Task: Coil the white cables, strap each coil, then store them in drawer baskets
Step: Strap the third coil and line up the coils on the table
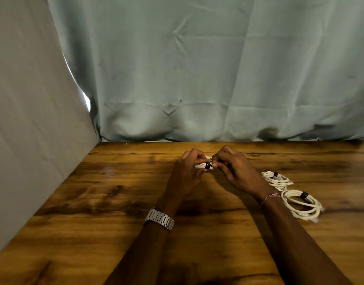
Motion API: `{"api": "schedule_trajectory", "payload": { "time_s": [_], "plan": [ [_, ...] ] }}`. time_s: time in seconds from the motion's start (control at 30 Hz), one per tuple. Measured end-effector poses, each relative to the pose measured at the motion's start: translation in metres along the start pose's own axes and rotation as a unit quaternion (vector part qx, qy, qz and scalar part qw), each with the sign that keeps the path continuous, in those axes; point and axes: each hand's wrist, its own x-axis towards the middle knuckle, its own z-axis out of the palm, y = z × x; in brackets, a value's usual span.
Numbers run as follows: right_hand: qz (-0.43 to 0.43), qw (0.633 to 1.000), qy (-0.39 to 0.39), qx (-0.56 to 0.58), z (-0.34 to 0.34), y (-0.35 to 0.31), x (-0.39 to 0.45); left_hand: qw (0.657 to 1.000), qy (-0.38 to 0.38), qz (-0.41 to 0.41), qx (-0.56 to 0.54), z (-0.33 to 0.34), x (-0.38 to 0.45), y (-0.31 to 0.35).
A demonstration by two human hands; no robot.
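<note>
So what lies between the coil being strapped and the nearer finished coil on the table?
In the head view, the right hand and another strapped coil lie between.

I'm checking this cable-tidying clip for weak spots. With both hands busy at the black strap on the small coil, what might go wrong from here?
1. The left hand and right hand pinch the held coil at its black strap; a slip may let the loops spring open.
2. The right forearm lies close to the two strapped coils on the table; drawing back may drag them.
</note>
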Motion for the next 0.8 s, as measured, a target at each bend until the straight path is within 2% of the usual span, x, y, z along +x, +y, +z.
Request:
{"api": "schedule_trajectory", "payload": {
  "time_s": [0.2,0.4,0.63,0.8],
  "plan": [
    [0.009,0.999,0.009,0.05,0.005,-0.01,0.003,1.0,-0.008,0.019,0.006,0.0,0.0,-0.003],
    [0.051,0.998,0.029,0.035,0.005,-0.012,0.005,1.0,0.001,0.001,-0.002,0.003,-0.001,-0.005],
    [0.042,0.997,0.027,0.055,0.007,-0.008,0.002,1.0,-0.005,0.006,0.0,0.004,-0.002,-0.005],
    [0.085,0.991,0.04,0.091,0.012,-0.004,0.001,0.999,-0.005,0.024,0.026,0.004,-0.002,0.001]
  ]
}}
